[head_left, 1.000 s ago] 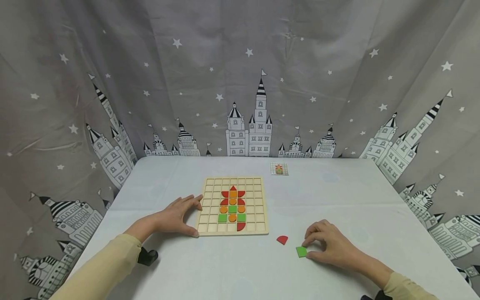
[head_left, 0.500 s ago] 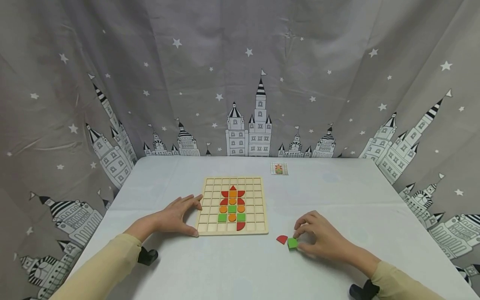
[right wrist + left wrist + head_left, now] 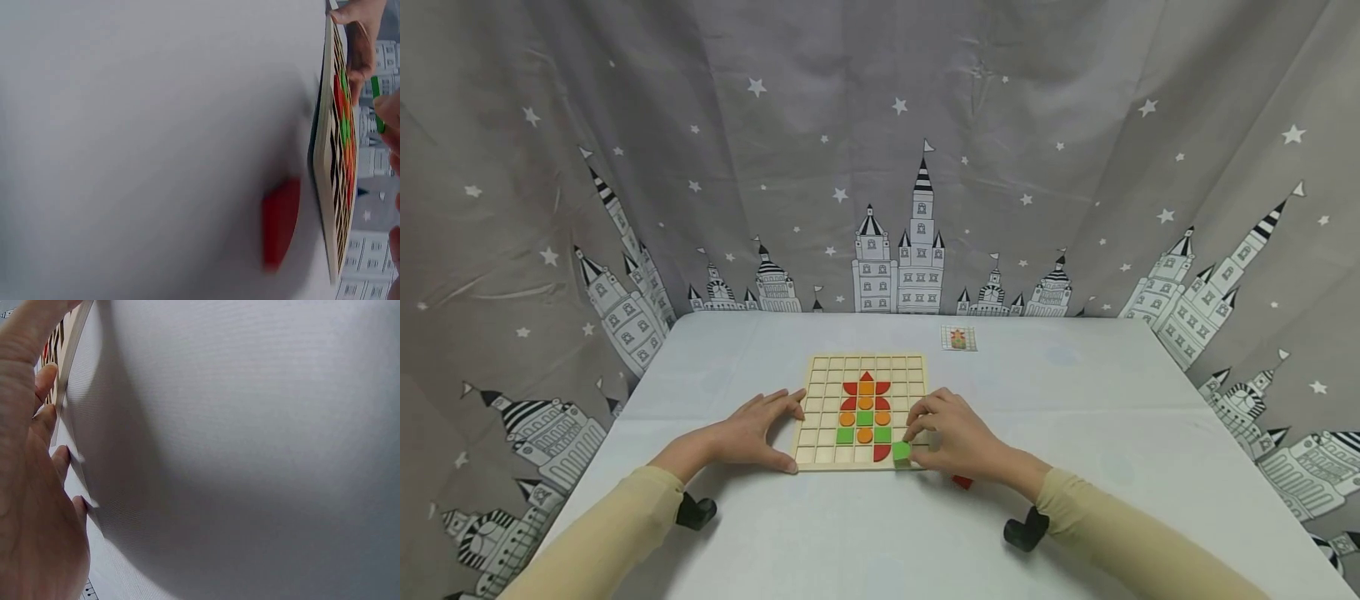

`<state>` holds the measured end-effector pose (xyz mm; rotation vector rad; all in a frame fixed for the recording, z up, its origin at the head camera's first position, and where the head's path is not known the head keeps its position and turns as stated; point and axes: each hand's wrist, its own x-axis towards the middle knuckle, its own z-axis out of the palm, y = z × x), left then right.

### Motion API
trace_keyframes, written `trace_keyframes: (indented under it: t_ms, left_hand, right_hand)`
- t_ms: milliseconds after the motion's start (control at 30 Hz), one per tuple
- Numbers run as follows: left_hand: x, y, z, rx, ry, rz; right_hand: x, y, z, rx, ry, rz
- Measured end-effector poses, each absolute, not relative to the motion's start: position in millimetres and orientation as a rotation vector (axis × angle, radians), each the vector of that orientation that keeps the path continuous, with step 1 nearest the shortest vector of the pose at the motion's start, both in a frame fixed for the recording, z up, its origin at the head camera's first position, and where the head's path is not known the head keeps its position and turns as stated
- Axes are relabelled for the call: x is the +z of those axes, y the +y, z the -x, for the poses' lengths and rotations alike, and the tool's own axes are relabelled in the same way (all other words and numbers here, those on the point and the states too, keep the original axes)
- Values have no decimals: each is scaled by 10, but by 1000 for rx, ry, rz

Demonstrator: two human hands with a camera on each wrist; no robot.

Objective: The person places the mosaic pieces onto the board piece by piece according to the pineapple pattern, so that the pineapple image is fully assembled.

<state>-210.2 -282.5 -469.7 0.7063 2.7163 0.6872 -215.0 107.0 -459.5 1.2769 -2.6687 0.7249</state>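
Observation:
Between thumb and fingers, my right hand [image 3: 958,437] pinches a green square tile [image 3: 901,453] over the near right part of a wooden grid board [image 3: 850,468]. In the right wrist view, the green tile [image 3: 377,89] shows edge-on, raised above the board's surface. My left hand [image 3: 747,435] rests against the board's left edge, its thumb at the near corner and its fingers spread along the side. Red, orange and green tiles form a figure in the middle columns, with a red quarter-circle tile [image 3: 881,452] at the bottom, just left of the held tile.
A loose red quarter-circle tile [image 3: 281,222] lies on the white table [image 3: 865,533] near the board's right corner, partly hidden under my right hand in the head view. A small pattern card [image 3: 958,337] lies at the back. A grey castle-print curtain [image 3: 1037,125] stands behind.
My right hand has carried the green square tile left and away from me, past the loose red tile, to over the board. My left hand has stayed at the board's edge.

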Motion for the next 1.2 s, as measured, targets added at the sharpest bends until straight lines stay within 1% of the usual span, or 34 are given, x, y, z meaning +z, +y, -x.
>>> trace_keyframes:
  t_ms: [233,467,767,1200]
  left_hand:
    - [-4671,-2807,2103,690,2708,-692]
    - [-4646,-2802,2096,691,2700,-675]
    - [-4644,-2795,2101,688,2699,-660]
    - [-4667,-2776,2119,665,2706,-657]
  right_hand:
    - [-4685,700,2241,719,-2720,-1245]
    - [-4779,512,2254,642,-2739,-1239]
    - [-4774,479,2208,662,-2762,-1209]
    - [-4814,497,2227,674,-2777,-1191]
